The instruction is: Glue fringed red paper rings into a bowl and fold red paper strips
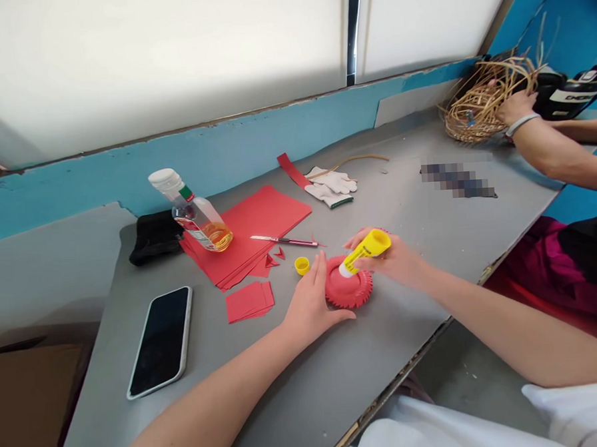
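Note:
A yellow glue stick (368, 248) is gripped in my right hand (398, 261), tilted with its white end down on a round red paper piece (350, 297). That piece has a toothed rim and lies flat on the table. My left hand (310, 299) rests along its left side, fingers stretched out and thumb spread by the near edge. Just beyond the left fingertips stands the yellow glue stick cap (302, 266). A slim craft knife (289, 240) and small red paper scraps (270, 260) lie behind the cap.
Left of my hands are small red paper squares (247, 301), red sheets (258, 215), a bottle (201, 215), a black pouch (154, 238) and a phone (160, 341). White gloves (331, 185) lie farther back. At right, another person's hands hold a wicker weave (477, 111).

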{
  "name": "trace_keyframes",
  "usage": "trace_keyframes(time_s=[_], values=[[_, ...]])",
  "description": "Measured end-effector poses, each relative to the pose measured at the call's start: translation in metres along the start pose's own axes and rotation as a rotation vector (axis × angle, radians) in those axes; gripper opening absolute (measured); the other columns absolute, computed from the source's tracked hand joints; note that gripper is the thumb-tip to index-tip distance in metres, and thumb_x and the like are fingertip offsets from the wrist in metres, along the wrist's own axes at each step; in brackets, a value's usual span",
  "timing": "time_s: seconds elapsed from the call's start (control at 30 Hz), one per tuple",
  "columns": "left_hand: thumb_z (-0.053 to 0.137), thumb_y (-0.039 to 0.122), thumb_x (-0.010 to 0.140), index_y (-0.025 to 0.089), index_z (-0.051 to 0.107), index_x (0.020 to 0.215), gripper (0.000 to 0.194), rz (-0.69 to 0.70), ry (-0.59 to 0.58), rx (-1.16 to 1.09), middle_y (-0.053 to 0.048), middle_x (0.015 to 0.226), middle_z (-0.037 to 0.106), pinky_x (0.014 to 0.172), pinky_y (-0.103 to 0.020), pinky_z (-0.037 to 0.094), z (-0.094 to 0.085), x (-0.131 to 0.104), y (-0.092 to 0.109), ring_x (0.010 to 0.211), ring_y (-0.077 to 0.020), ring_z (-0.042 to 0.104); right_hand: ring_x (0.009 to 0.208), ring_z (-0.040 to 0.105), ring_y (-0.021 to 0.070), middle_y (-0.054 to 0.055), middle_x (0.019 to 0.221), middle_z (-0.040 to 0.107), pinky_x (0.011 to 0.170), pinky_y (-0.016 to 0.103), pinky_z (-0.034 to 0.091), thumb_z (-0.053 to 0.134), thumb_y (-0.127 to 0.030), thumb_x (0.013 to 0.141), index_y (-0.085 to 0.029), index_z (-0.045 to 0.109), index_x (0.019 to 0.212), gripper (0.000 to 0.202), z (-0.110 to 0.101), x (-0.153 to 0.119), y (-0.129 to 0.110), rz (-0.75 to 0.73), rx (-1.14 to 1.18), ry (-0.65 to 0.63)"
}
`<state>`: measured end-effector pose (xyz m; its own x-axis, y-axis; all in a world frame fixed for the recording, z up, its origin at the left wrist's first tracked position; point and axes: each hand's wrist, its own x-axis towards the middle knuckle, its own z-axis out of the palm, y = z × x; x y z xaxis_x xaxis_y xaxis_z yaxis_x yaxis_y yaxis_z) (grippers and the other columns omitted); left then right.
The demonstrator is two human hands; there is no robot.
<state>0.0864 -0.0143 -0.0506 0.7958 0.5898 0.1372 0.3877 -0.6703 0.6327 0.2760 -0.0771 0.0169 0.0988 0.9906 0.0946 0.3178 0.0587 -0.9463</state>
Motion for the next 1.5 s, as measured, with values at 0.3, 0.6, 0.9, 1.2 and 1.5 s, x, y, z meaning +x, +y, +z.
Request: trace_keyframes(time_s=[0.3,0.6,0.9,1.2,1.5], values=[[0.073,0.04,0.066,0.027,-0.013,0.141,0.116,-0.002,-0.01,-0.081,-0.01,0.134,0.039,0.098,-0.044,0.033,-0.003,-0.003,-0.005,0.122,-0.028,0.038,0.066,0.056,0.0147,0.001,0.083,0.06,0.057,0.031,0.047,0.066,-0.041,0.068,-0.022,0.055,0.089,0.03,-0.036,-0.013,0.016,0.185,-0.19,-0.128],[0.071,0.041,0.067,0.025,-0.009,0.142,0.111,-0.008,0.007,-0.046,-0.011,0.131,0.042,0.095,-0.045,0.035,-0.003,-0.001,-0.001,0.119,-0.0303,0.041,0.055,0.047,0.0122,-0.004,0.067,0.054,0.053,0.026,0.039,0.061,-0.04,0.071,-0.024,0.05,0.08,0.022,-0.014,-0.02,0.008,0.021,-0.509,-0.202],[0.07,0.04,0.068,0.026,-0.006,0.142,0.107,0.003,0.01,-0.022,-0.009,0.133,0.041,0.097,-0.044,0.034,-0.004,-0.002,-0.001,0.121,-0.0286,0.039,0.061,0.051,0.0128,-0.002,0.075,0.059,0.058,0.027,0.041,0.062,-0.046,0.07,-0.023,0.053,0.083,0.027,-0.026,-0.004,0.018,-0.019,-0.519,0.009],[0.069,0.04,0.068,0.026,-0.005,0.143,0.106,0.002,0.015,-0.018,-0.01,0.133,0.041,0.098,-0.044,0.034,-0.003,-0.002,-0.001,0.121,-0.0289,0.04,0.061,0.05,0.0136,-0.001,0.073,0.059,0.059,0.028,0.04,0.061,-0.045,0.071,-0.022,0.051,0.078,0.026,-0.021,0.0,0.02,-0.068,-0.614,-0.007],[0.069,0.041,0.069,0.024,-0.002,0.143,0.104,0.007,0.024,-0.033,-0.011,0.131,0.043,0.097,-0.045,0.034,-0.003,-0.002,-0.001,0.121,-0.0295,0.039,0.052,0.04,0.0107,-0.005,0.063,0.049,0.05,0.026,0.035,0.063,-0.044,0.069,-0.023,0.048,0.076,0.027,-0.006,-0.021,0.005,-0.037,-0.531,-0.16]])
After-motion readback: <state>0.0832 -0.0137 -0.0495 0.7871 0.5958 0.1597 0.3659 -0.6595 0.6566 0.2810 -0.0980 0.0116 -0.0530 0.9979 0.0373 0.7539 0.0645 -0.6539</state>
